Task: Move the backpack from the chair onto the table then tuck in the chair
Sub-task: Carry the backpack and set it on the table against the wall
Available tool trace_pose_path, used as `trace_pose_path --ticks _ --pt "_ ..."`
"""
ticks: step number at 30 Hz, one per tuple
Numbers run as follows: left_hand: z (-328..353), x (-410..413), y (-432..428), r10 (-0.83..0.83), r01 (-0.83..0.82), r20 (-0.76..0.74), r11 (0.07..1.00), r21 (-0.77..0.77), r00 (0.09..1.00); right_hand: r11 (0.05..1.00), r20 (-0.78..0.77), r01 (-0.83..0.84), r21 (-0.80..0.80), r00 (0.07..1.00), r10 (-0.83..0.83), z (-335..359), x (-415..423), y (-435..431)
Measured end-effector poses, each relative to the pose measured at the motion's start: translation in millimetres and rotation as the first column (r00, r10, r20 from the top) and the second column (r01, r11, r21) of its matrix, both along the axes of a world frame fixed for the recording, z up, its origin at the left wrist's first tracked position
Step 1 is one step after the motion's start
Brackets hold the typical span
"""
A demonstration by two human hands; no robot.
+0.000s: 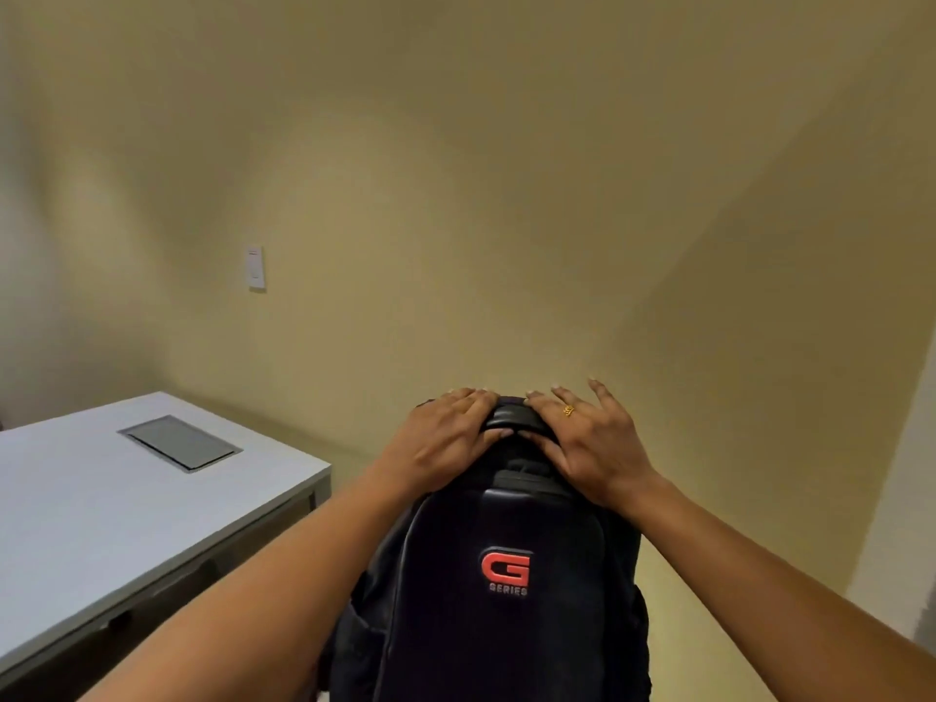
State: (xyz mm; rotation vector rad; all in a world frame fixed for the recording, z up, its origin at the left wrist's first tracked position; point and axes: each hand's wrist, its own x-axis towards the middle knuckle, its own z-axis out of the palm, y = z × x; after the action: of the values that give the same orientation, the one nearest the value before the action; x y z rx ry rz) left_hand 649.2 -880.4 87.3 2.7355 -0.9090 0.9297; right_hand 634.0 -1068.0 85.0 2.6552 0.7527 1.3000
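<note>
A black backpack (501, 600) with a red "G Series" logo stands upright in front of me, its lower part cut off by the frame's bottom edge. My left hand (451, 433) and my right hand (587, 438) both grip the top carry handle (509, 415), thumbs under it and fingers over it. A gold ring sits on one finger of my right hand. The white table (101, 509) lies to the left of the backpack, apart from it. The chair is hidden from view.
A grey cable hatch (180, 442) is set into the tabletop near its far edge. A beige wall stands behind, with a white switch plate (255, 267). A dark drawer front shows under the table's near edge.
</note>
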Motion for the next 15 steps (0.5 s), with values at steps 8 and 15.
trace_pose_path --ticks 8,15 --pt "15.9 96.0 49.3 0.251 -0.250 0.029 0.967 -0.043 0.968 0.960 -0.048 -0.278 -0.015 0.960 0.277 16.2 159.8 47.2" --pt "26.4 165.7 105.4 0.465 -0.464 0.018 0.884 -0.058 0.885 0.892 -0.017 -0.452 0.001 0.892 0.452 27.7 263.1 118.1"
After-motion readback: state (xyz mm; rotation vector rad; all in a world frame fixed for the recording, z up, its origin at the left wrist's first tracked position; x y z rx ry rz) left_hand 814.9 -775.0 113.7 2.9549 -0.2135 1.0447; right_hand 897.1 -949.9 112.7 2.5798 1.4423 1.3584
